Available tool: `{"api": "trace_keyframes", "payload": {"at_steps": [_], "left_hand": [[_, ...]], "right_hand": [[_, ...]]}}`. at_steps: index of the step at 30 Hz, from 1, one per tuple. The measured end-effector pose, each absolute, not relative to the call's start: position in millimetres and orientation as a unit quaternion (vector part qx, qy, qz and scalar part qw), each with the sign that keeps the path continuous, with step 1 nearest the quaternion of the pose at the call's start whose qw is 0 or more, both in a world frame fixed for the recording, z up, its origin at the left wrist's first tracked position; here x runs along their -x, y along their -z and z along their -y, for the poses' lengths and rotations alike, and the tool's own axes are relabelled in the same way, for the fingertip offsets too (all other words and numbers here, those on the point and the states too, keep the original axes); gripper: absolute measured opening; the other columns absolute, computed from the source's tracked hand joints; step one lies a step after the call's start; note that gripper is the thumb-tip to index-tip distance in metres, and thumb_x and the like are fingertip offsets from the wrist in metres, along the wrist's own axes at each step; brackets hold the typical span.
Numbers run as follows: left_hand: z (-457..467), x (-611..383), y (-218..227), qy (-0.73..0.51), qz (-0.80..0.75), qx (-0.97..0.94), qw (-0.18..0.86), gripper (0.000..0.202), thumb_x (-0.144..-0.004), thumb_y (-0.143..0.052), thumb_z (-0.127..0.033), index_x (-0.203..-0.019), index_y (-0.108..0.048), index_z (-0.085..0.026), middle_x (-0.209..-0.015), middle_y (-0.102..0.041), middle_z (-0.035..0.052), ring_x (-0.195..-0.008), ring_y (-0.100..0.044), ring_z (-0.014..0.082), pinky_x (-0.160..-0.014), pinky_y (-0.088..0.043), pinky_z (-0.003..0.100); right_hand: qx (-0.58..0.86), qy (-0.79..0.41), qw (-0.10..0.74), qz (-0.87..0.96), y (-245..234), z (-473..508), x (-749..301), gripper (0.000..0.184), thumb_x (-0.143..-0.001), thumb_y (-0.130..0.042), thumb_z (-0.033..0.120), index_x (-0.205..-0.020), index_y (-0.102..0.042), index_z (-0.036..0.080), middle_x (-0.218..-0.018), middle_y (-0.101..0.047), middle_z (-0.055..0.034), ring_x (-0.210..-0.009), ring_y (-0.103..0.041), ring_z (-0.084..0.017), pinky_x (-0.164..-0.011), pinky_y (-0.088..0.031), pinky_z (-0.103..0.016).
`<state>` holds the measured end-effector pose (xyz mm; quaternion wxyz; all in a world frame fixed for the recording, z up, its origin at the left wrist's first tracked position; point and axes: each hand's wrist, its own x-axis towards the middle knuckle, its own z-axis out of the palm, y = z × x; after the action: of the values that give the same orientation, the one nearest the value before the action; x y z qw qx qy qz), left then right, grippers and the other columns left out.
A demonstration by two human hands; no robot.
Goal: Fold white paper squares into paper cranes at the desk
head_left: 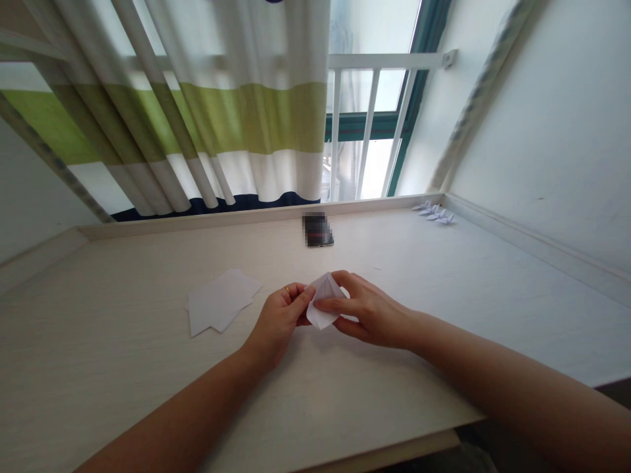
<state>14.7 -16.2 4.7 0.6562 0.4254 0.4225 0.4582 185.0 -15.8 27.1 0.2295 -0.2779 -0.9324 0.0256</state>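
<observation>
A small folded piece of white paper (324, 316) is held between my two hands, a little above the table. My left hand (283, 315), with a ring on one finger, pinches its left edge between thumb and fingers. On the other side my right hand (365, 307) grips the paper, its thumb or a finger lying across the front face. Creases run down from the pointed top, and the lower edge bulges outward. The fingertips behind the paper are hidden.
Loose white paper sheets (219, 302) lie overlapping left of my hands. A blurred dark phone-like object (318, 230) rests near the back ledge. Several small folded white paper pieces (434, 213) sit in the far right corner. A curtain (256, 118) and white railing (389, 62) stand behind the table (123, 315).
</observation>
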Motion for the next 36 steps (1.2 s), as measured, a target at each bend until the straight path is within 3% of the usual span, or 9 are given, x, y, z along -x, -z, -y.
{"api": "trace_keyframes", "payload": {"at_steps": [5,14,21,29,36], "left_hand": [[17.0,-15.4,-4.4,-0.482,-0.426,-0.446,0.622,0.025,-0.066,-0.063,-0.036,-0.070,-0.057,-0.013,-0.057,-0.055,-0.0030,-0.050,-0.049,0.0063,-0.049,-0.043,0.017],[17.2,-11.6,-6.8,-0.486,-0.331,-0.426,0.688,0.021,-0.068,-0.063,-0.029,-0.082,-0.063,-0.013,-0.079,-0.064,0.0032,-0.071,-0.060,0.0127,-0.071,-0.050,0.026],[17.9,-12.4,-9.6,-0.461,-0.333,-0.438,0.696,0.024,-0.066,-0.066,-0.026,-0.084,-0.065,-0.011,-0.073,-0.065,0.0050,-0.065,-0.058,0.0119,-0.066,-0.049,0.025],[17.3,-10.3,-10.3,-0.411,-0.342,-0.443,0.720,0.022,-0.063,-0.068,-0.024,-0.080,-0.067,-0.011,-0.070,-0.066,0.0046,-0.062,-0.059,0.0123,-0.065,-0.047,0.025],[16.0,-8.6,-9.6,-0.385,-0.331,-0.435,0.744,0.016,-0.065,-0.066,-0.019,-0.079,-0.066,-0.010,-0.070,-0.065,0.0045,-0.065,-0.060,0.0124,-0.065,-0.047,0.023]], "right_hand": [[0.284,-0.049,0.241,0.927,-23.5,15.3,-184.3,0.026,-0.079,-0.047,0.017,-0.102,-0.059,0.020,-0.087,-0.047,-0.0089,-0.076,-0.047,-0.016,-0.067,-0.044,-0.031],[0.266,-0.170,0.366,0.875,-21.2,9.9,-187.7,0.023,-0.081,-0.045,0.014,-0.097,-0.060,0.020,-0.092,-0.052,-0.0072,-0.082,-0.051,-0.013,-0.072,-0.044,-0.027],[0.234,-0.173,0.341,0.894,-26.4,12.7,-189.0,0.021,-0.075,-0.051,0.014,-0.093,-0.060,0.018,-0.086,-0.049,-0.0062,-0.079,-0.050,-0.014,-0.068,-0.044,-0.027],[0.211,-0.167,0.316,0.910,-23.2,10.2,-191.1,0.016,-0.078,-0.049,0.017,-0.089,-0.061,0.018,-0.084,-0.049,-0.0062,-0.076,-0.050,-0.013,-0.067,-0.044,-0.025],[0.203,-0.203,0.327,0.900,-22.0,11.0,-190.0,0.015,-0.080,-0.048,0.014,-0.086,-0.062,0.018,-0.097,-0.049,-0.0079,-0.085,-0.051,-0.013,-0.073,-0.044,-0.026]]}}
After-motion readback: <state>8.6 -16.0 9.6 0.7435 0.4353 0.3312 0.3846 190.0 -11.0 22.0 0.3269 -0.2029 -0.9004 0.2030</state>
